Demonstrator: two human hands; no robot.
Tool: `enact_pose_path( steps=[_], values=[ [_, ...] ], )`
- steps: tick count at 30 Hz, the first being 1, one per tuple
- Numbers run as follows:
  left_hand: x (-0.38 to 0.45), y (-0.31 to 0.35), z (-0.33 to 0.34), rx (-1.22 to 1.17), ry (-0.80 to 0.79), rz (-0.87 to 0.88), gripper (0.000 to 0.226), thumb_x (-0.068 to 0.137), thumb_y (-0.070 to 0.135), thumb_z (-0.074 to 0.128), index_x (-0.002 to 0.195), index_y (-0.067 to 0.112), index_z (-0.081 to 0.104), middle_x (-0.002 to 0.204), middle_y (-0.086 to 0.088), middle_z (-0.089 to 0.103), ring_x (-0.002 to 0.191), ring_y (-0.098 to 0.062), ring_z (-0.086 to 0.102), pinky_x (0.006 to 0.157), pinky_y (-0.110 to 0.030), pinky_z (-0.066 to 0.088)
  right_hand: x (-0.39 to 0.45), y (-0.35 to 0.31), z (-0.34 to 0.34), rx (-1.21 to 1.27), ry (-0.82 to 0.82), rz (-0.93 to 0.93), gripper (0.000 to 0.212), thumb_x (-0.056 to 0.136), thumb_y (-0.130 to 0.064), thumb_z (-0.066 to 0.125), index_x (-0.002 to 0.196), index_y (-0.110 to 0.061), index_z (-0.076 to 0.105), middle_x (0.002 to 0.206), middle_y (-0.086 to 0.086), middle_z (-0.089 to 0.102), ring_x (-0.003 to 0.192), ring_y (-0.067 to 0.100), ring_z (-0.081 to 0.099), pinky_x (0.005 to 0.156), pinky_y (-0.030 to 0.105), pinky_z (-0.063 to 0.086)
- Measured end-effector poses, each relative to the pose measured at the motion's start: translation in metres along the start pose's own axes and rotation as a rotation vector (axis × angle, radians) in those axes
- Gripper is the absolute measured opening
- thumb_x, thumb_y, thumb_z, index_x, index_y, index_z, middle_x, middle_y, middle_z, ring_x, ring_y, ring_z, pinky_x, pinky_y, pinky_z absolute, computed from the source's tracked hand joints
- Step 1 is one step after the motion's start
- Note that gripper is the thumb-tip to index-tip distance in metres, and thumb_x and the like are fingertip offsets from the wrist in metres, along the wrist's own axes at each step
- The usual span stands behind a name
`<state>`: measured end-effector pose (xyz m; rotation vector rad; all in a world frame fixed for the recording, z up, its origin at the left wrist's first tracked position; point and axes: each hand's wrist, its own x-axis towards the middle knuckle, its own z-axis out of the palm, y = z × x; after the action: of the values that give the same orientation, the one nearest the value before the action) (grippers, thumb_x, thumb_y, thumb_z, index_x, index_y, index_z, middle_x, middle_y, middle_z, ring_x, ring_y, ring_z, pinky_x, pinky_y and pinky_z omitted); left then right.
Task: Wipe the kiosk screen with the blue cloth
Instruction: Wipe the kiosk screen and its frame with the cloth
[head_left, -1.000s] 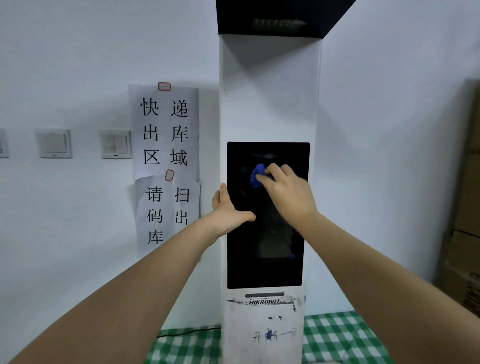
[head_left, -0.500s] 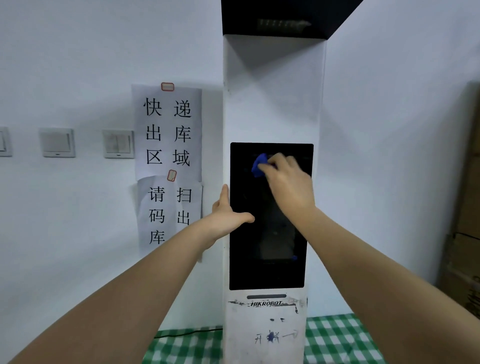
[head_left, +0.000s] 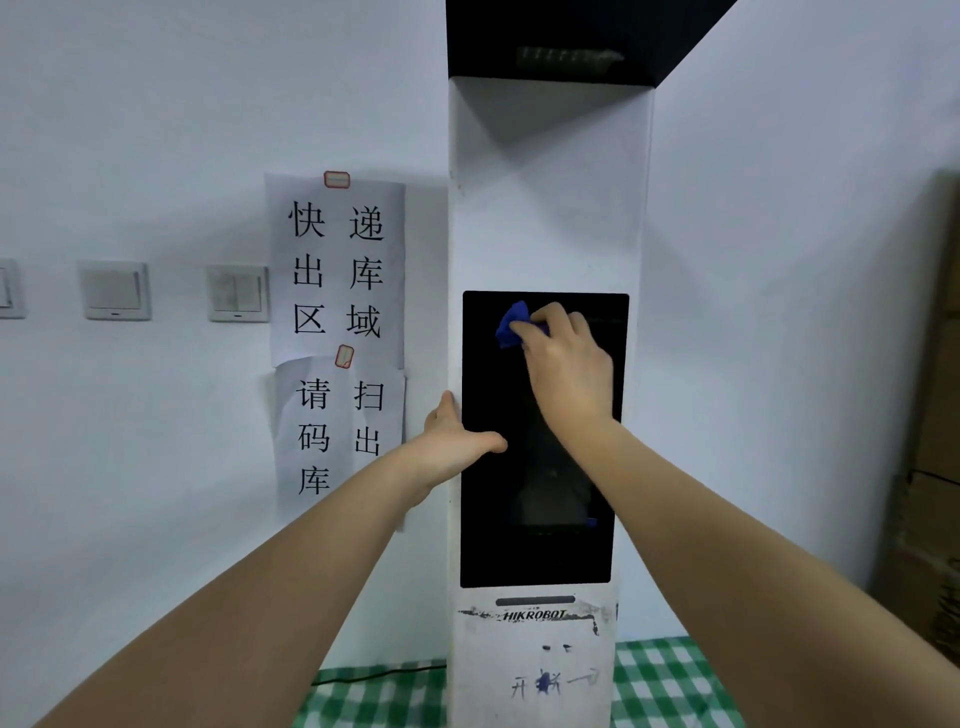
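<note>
Cloth on upper screen, kiosk braced.
Your right hand (head_left: 569, 364) bunches the soft, light blue cloth (head_left: 511, 325) on the kiosk screen (head_left: 540, 545); left hand (head_left: 452, 441), fingers straight, steadies its edge.

The bunched blue cloth (head_left: 513, 323) presses against the upper left of the upright, dark kiosk screen (head_left: 498, 499).
</note>
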<state>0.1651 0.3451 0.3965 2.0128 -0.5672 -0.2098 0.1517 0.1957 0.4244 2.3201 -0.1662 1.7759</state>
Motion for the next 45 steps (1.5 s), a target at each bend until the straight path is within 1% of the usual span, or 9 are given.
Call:
enact_pose_path(
  steps=[2,7,13,19,25,32,37,42,45],
  values=[
    [-0.002,0.0,-0.001,0.001,0.01,0.011,0.09,0.086,0.026,0.062,0.152,0.019,0.003,0.155,-0.002,0.02,0.131,-0.024,0.038,0.107,-0.036,0.039,-0.008,-0.012,0.004,0.043,-0.002,0.009,0.036,0.063,-0.003,0.078,0.096,-0.014,0.07,0.092,0.006,0.061,0.074,0.024,0.055,0.042,0.02,0.024],
    [-0.004,0.0,-0.001,-0.015,-0.002,0.047,0.074,0.087,0.021,0.06,0.147,0.018,0.017,0.137,-0.002,0.037,0.106,-0.017,0.044,0.086,-0.028,0.041,-0.012,-0.009,-0.001,-0.076,-0.105,-0.432,0.044,0.052,-0.006,0.081,0.095,-0.012,0.072,0.091,0.008,0.063,0.075,0.026,0.059,0.044,0.023,0.025],
    [-0.005,-0.002,-0.002,-0.006,0.004,0.026,0.093,0.086,0.025,0.062,0.153,0.022,-0.002,0.157,-0.001,0.018,0.137,-0.024,0.033,0.112,-0.04,0.035,0.005,-0.018,0.003,0.071,0.001,0.01,0.03,0.067,-0.004,0.076,0.095,-0.014,0.071,0.092,0.008,0.061,0.075,0.026,0.056,0.043,0.021,0.024],
    [-0.007,-0.003,-0.002,-0.052,-0.009,0.043,0.084,0.088,0.02,0.059,0.152,0.026,0.005,0.15,-0.002,0.029,0.117,-0.017,0.04,0.096,-0.029,0.038,-0.009,-0.021,0.002,-0.062,-0.169,-0.483,0.047,0.049,-0.006,0.084,0.094,-0.014,0.071,0.09,0.006,0.061,0.075,0.023,0.057,0.045,0.023,0.026],
    [-0.006,-0.004,-0.004,-0.041,0.001,0.026,0.088,0.088,0.021,0.059,0.153,0.024,0.0,0.158,0.001,0.018,0.139,-0.022,0.031,0.095,-0.029,0.039,0.004,-0.025,0.0,0.012,-0.067,-0.12,0.039,0.058,-0.001,0.079,0.095,-0.011,0.071,0.092,0.01,0.062,0.075,0.028,0.057,0.042,0.021,0.026],
    [-0.004,-0.006,-0.001,-0.013,-0.041,-0.02,0.056,0.086,0.02,0.059,0.135,0.016,0.033,0.116,-0.002,0.049,0.093,-0.01,0.05,0.078,-0.024,0.044,-0.021,-0.026,0.004,-0.054,-0.207,-0.475,0.049,0.047,-0.009,0.085,0.094,-0.014,0.071,0.089,0.006,0.061,0.075,0.023,0.057,0.044,0.024,0.028],
    [-0.001,-0.01,-0.004,0.016,-0.029,-0.04,0.05,0.083,0.024,0.061,0.128,0.015,0.041,0.119,-0.003,0.052,0.103,-0.016,0.051,0.087,-0.029,0.046,-0.009,-0.026,0.004,0.004,-0.087,-0.127,0.041,0.058,-0.004,0.081,0.096,-0.014,0.071,0.094,0.006,0.062,0.075,0.024,0.056,0.043,0.021,0.024],
    [-0.002,-0.007,-0.002,0.02,-0.041,-0.023,0.057,0.087,0.017,0.057,0.138,0.015,0.031,0.107,0.0,0.047,0.089,-0.011,0.046,0.071,-0.021,0.043,-0.027,-0.029,0.005,-0.054,-0.206,-0.527,0.046,0.049,-0.011,0.085,0.092,-0.016,0.071,0.091,0.004,0.062,0.075,0.021,0.057,0.043,0.025,0.036],
    [-0.004,-0.007,-0.002,0.021,-0.026,-0.033,0.061,0.088,0.018,0.057,0.141,0.014,0.028,0.115,-0.001,0.042,0.099,-0.016,0.045,0.082,-0.028,0.047,-0.012,-0.014,-0.001,-0.082,-0.165,-0.51,0.04,0.053,-0.011,0.082,0.09,-0.017,0.072,0.09,0.003,0.062,0.074,0.023,0.058,0.043,0.024,0.029]
  ],
)
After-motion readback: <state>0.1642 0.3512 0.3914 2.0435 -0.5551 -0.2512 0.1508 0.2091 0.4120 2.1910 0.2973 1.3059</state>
